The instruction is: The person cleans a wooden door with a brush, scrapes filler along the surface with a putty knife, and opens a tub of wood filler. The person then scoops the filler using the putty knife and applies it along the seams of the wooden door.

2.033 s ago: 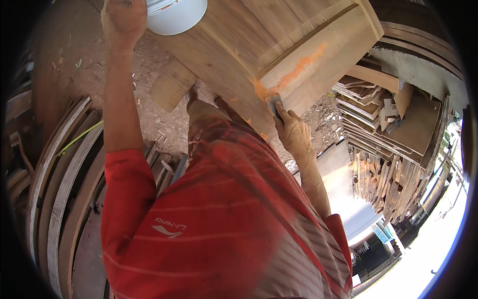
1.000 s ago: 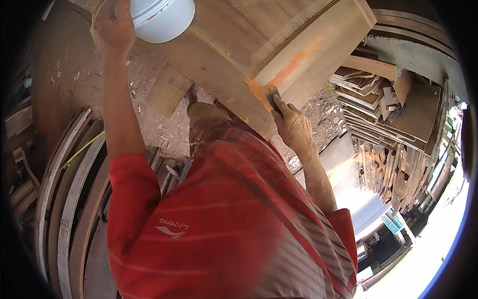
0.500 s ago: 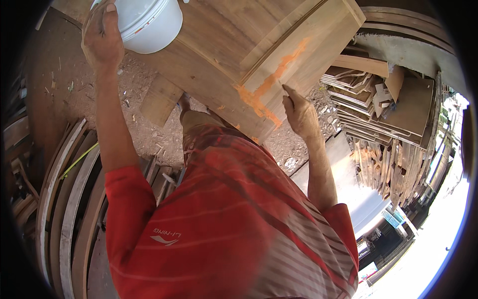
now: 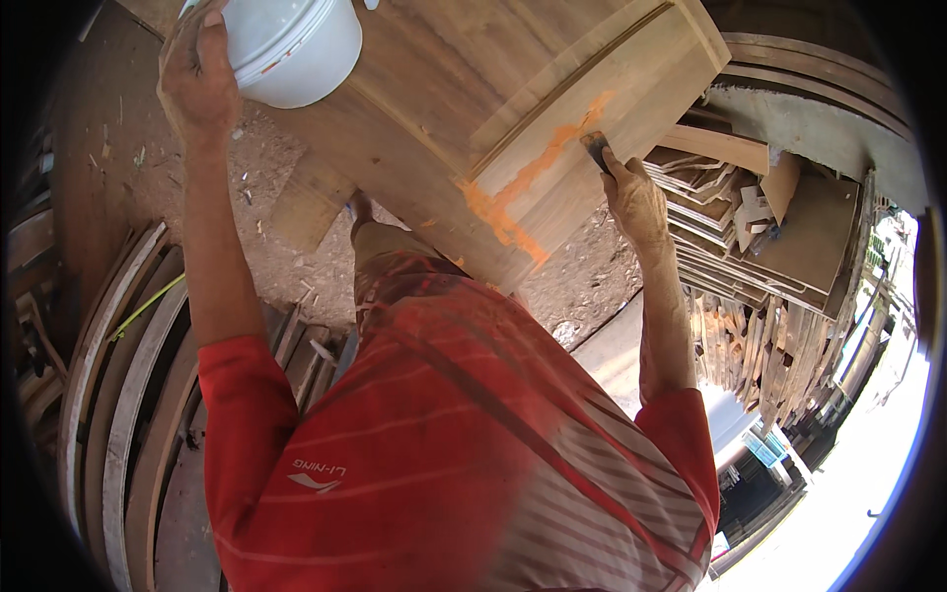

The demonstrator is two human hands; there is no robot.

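Littered dirt ground (image 4: 252,183) is overlaid at the top by a wide wooden panel (image 4: 444,89), one corner of which is pointed toward the wearer's legs. Boards (image 4: 804,232) are stacked to the right of the panel, and long planks (image 4: 163,449) are ranged at the left. Below the boards, offcuts (image 4: 750,340) are heaped. Much of the lower view is filled by a red shirt (image 4: 414,454). Near one foot, a short board (image 4: 311,202) is seen at the panel's edge.

At the upper left, a white bucket (image 4: 311,59) is seen against the panel. Its left side is met by the left hand (image 4: 197,79), the thumb being laid by the rim; the other fingers are mostly hidden, so whether the grip is closed cannot be told. By the right hand (image 4: 636,202), a scraper (image 4: 596,148) is pinched between thumb and fingers, its blade over the panel, just beside a branching streak of orange paste (image 4: 538,173). Whether the wood is touched by the blade cannot be told.
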